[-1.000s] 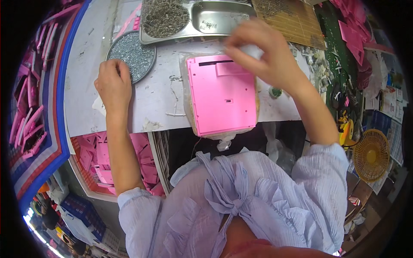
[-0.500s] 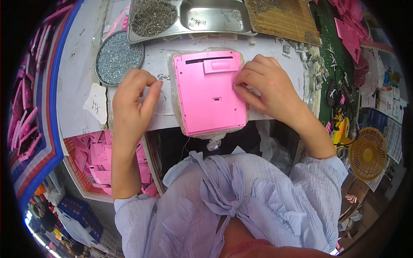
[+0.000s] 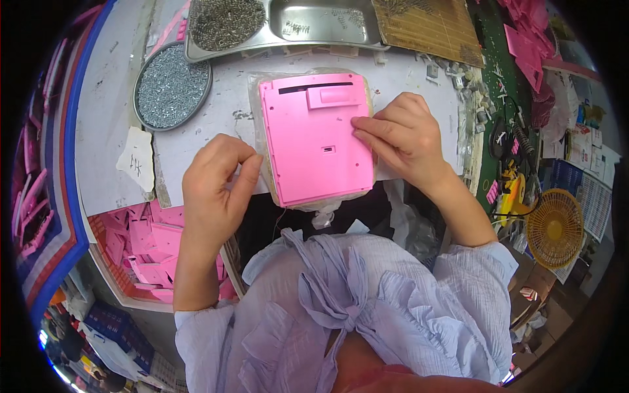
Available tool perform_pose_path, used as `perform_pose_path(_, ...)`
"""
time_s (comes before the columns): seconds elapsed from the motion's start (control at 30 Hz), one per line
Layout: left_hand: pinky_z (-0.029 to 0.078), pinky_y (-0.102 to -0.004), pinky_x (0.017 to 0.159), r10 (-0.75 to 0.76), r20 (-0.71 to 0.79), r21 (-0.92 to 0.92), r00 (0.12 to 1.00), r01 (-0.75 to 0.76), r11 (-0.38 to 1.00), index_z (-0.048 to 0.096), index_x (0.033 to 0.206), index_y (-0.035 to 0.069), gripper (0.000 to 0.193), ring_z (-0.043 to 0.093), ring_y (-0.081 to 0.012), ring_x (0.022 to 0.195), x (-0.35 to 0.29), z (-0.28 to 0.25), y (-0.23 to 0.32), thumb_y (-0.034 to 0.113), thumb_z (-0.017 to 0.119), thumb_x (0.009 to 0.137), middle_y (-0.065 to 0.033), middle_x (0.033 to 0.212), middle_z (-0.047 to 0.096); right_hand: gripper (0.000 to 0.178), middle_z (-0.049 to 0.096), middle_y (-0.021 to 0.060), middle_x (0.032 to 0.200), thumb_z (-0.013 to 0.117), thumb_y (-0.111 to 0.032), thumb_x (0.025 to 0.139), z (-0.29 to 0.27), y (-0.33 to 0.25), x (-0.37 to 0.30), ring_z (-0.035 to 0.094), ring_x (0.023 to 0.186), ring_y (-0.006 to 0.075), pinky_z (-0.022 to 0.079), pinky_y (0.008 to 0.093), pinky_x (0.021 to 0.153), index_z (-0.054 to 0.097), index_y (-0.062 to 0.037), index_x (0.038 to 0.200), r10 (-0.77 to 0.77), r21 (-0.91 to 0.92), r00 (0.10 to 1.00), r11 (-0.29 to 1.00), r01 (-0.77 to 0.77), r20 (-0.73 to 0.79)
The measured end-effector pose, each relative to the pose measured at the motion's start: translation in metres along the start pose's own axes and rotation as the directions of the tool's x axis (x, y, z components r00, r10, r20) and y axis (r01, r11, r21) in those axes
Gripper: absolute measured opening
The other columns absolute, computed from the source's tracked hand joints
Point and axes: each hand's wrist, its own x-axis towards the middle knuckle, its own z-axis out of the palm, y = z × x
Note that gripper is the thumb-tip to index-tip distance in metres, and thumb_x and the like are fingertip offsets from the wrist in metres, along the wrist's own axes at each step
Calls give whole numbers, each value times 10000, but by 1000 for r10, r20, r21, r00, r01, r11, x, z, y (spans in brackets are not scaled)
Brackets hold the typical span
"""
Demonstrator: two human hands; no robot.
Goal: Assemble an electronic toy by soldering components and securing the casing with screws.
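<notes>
A pink plastic casing point(image 3: 308, 167) with a black slot, a raised block and a small rectangular opening lies flat on a plastic-wrapped pad point(image 3: 254, 105) at the table's near edge. My right hand point(image 3: 409, 141) is over the casing's right side, thumb and fingertips pinched together; whatever they hold is too small to make out. A tiny grey piece point(image 3: 339, 119) shows on the casing just left of those fingertips. Beside the casing's left edge is my left hand point(image 3: 219, 183), closed with curled fingers and thumb together; its contents are hidden.
A round dish of small silvery screws point(image 3: 173, 85) stands at the left, near a torn white card point(image 3: 136, 160). Behind the casing sits a metal tray point(image 3: 321, 46) with springs, beside a brown board point(image 3: 429, 29). A crate of pink parts point(image 3: 147, 245) is below left; a yellow fan point(image 3: 554, 228) stands right.
My left hand has come nearer to me, away from the screw dish. My right fingertips have moved slightly up and left over the casing, where a tiny grey piece now shows.
</notes>
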Motion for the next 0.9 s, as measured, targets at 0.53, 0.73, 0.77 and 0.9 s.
perform_pose_path(0.53,381,-264,551,101,81,-89,992,-94,992,617,859,-9,70,492,-128,628,-9,14,15,-39,674,885,-57,783,565,311,662,36,905,834,-104,706,-3,15,30,577,801,239,474,352,718,791,-100,1014,-194,91,981,978,190,34)
perform_pose_path(0.73,375,-257,549,73,67,-121,995,-64,991,614,856,-5,70,484,-118,623,-15,12,12,-39,665,891,-48,776,556,244,630,23,925,808,-114,714,-2,22,50,568,905,268,493,385,794,731,-103,945,-291,103,943,955,277,160)
perform_pose_path(0.77,374,-256,550,62,68,-125,996,-53,991,614,857,-4,71,484,-118,624,-17,12,11,-38,665,892,-46,776,555,233,631,17,946,792,-129,723,-1,21,49,568,934,263,486,387,820,726,-108,945,-296,75,937,955,287,185)
perform_pose_path(0.9,438,-314,573,-33,94,-108,995,43,993,651,870,3,74,571,-205,660,-20,13,16,21,720,889,-91,774,590,247,630,12,979,766,-154,739,-1,16,45,573,976,269,476,409,879,687,-113,969,-304,-51,918,944,326,253)
